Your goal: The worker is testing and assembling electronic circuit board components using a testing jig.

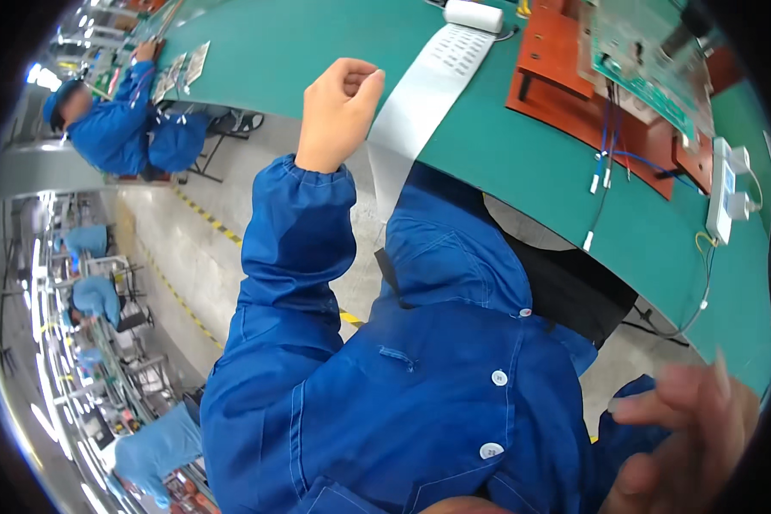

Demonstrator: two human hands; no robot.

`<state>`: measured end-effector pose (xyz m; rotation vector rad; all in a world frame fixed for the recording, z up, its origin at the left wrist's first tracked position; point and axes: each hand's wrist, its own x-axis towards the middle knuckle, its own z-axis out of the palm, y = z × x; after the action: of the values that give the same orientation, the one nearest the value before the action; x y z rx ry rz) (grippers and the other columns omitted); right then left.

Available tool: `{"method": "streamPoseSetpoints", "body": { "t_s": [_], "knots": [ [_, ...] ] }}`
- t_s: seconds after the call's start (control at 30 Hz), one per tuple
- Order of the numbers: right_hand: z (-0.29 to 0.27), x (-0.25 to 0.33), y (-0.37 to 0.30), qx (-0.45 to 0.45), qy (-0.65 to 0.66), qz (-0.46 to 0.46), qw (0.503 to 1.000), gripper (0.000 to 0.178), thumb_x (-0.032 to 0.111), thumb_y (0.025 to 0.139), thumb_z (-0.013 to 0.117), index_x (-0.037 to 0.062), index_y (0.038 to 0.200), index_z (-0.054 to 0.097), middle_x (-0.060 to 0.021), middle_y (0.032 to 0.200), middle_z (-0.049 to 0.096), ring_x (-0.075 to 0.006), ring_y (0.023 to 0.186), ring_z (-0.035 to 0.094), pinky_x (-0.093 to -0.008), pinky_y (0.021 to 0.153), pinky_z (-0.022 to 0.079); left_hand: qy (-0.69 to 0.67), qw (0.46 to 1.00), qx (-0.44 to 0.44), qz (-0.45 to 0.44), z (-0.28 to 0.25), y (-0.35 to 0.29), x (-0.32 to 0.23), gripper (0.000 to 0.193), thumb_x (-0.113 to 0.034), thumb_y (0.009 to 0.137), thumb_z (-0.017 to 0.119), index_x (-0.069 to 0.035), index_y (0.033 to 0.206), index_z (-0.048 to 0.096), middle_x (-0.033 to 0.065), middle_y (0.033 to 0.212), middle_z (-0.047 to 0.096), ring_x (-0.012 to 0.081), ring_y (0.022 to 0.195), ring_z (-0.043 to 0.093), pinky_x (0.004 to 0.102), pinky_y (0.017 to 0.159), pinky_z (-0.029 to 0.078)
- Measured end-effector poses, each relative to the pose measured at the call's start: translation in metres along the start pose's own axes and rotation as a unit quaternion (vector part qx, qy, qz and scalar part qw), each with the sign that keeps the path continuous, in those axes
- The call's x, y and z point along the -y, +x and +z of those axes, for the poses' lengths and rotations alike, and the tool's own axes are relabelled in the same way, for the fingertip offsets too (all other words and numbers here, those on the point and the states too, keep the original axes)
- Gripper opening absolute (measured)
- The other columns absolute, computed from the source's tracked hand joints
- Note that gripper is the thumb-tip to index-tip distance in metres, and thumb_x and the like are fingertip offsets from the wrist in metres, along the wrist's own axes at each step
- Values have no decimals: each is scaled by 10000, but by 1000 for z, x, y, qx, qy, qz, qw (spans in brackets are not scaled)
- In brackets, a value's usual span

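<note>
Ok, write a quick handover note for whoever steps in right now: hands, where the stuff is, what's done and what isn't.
Left hand: raised, loosely curled, beside the white label strip hanging off the green bench; whether it pinches the strip is unclear.
Right hand: blurred, low right, fingers spread, holding nothing visible.
Strip runs from a roll at the bench's far edge.
Circuit board sits on a brown fixture; loose cables lie beside it.
Neither hand touches the board or cables.

Left hand (338, 111) fisted beside label strip (420, 94)
</note>
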<state>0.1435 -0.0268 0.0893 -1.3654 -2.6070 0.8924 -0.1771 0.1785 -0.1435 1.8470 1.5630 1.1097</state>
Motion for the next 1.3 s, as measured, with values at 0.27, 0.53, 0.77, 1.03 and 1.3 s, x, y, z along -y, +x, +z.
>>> {"method": "streamPoseSetpoints", "body": {
  "t_s": [0.27, 0.53, 0.77, 1.03, 1.3],
  "knots": [
    [101, -2, 60, -370, -49, -161, 914, 310, 170, 904, 682, -47, 1125, 659, -171, 907, 694, -294, 713, 670, -392, 684, 547, -149, 969, 188, -53, 5, 13, 7, 627, -102, 898, 724, 68, 1423, 425, 183, 1125, 692, 194, 1044, 675, 306, 893, 539],
    [161, -122, 264, -462, 52, -71, 883, 146, 4, 876, 676, -1, 1019, 699, -152, 953, 648, -340, 885, 641, -400, 767, 522, -260, 934, 233, -80, 44, 33, 15, 634, 65, 832, 654, 34, 1430, 445, 165, 1145, 706, 196, 1038, 679, 309, 882, 536],
    [158, -138, 302, -475, 22, -20, 880, 167, 56, 868, 702, 24, 1027, 742, -120, 976, 650, -320, 988, 588, -401, 837, 489, -258, 940, 217, -51, 48, 33, 18, 672, 150, 812, 626, -21, 1439, 458, 85, 1158, 682, 116, 1058, 633, 247, 881, 506],
    [158, -136, 293, -510, -46, -70, 856, 114, 55, 780, 743, 77, 890, 727, -93, 882, 641, -301, 868, 631, -404, 721, 526, -279, 935, 217, -31, 41, 27, 13, 643, 104, 805, 640, -27, 1414, 480, 96, 1183, 654, 130, 986, 631, 254, 863, 510],
    [102, -77, 122, -593, -47, -132, 793, 286, -54, 740, 701, 31, 1006, 763, -86, 765, 645, -223, 669, 592, -339, 599, 483, -56, 998, -33, 5, 14, -40, -53, 314, -48, 837, 685, -11, 1145, 638, 102, 864, 680, 236, 603, 589, 401, 600, 495]
  ]
}}
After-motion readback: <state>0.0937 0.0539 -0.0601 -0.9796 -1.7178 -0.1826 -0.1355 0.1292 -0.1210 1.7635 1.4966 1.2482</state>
